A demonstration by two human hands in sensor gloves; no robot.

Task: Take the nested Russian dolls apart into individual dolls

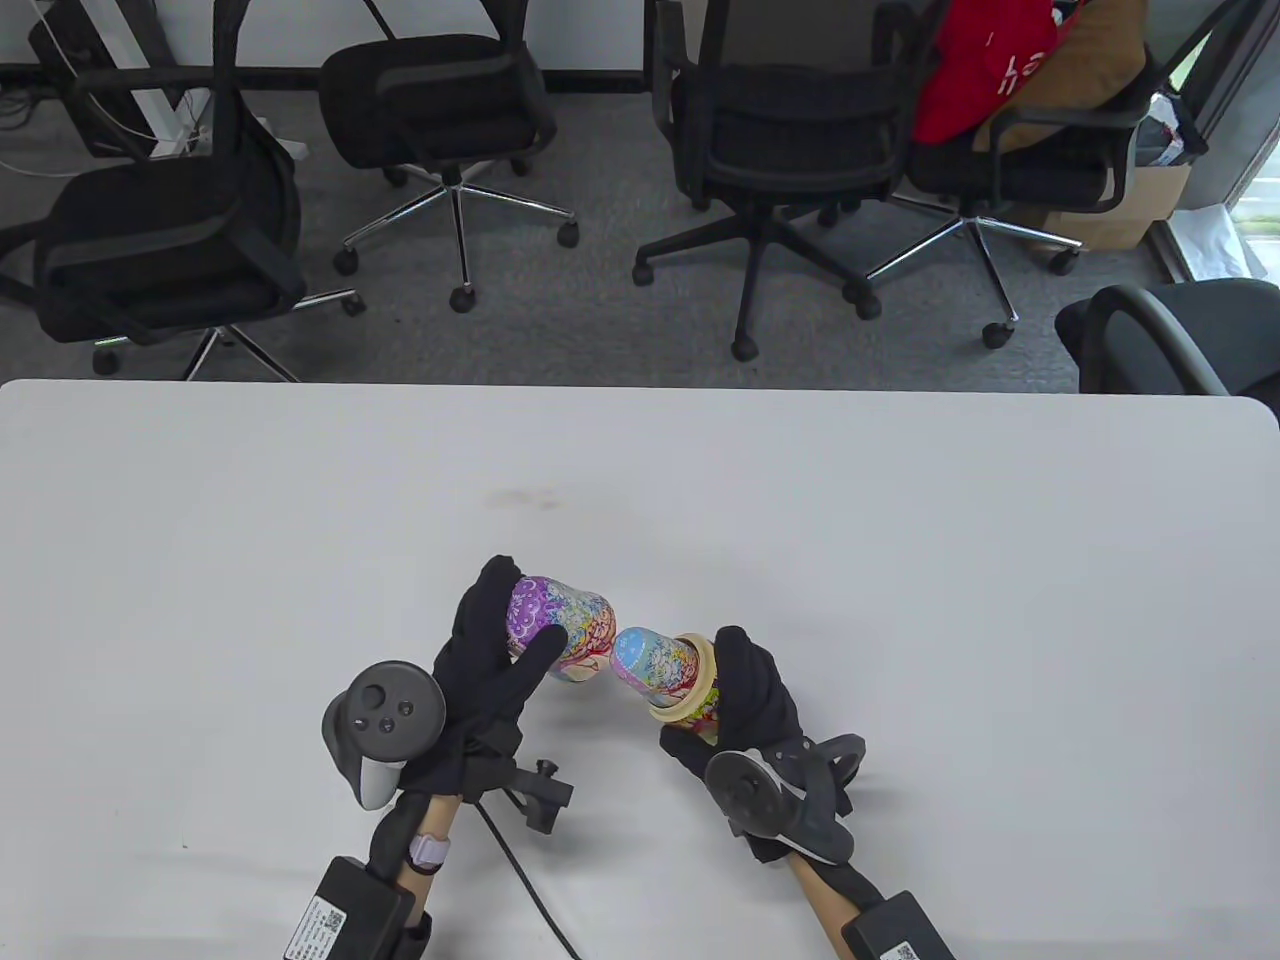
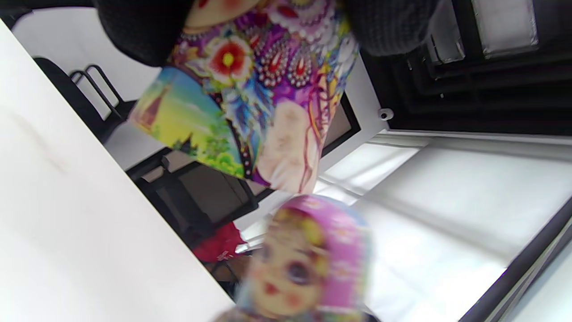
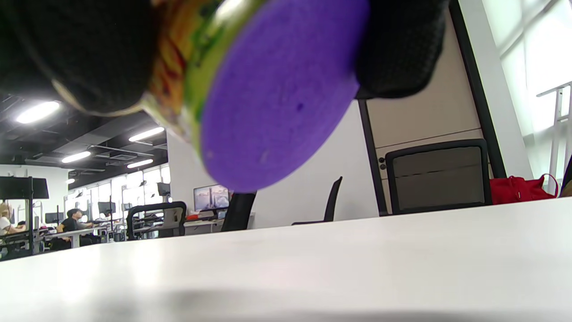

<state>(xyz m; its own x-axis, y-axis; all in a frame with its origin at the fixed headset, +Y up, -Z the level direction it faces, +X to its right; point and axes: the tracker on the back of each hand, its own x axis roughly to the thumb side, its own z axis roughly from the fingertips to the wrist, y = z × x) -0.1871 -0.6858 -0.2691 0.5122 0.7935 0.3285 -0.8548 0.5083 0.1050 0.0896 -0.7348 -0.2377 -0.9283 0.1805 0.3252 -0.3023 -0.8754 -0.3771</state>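
above the desk [image 1: 900, 520], my left hand [image 1: 490, 665] grips the outer doll's top half [image 1: 560, 630], my right hand [image 1: 745, 700] its bottom half [image 1: 695, 690], inner doll [image 1: 645, 660] pointing left between them.

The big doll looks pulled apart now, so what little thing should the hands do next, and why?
Probably set down the top half held by the left hand. The right hand holds the bottom half with a smaller doll still sitting in it; a free hand could pull that out.

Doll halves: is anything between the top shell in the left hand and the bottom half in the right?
Yes: the table view shows a smaller doll sticking out of the bottom half toward the top shell.
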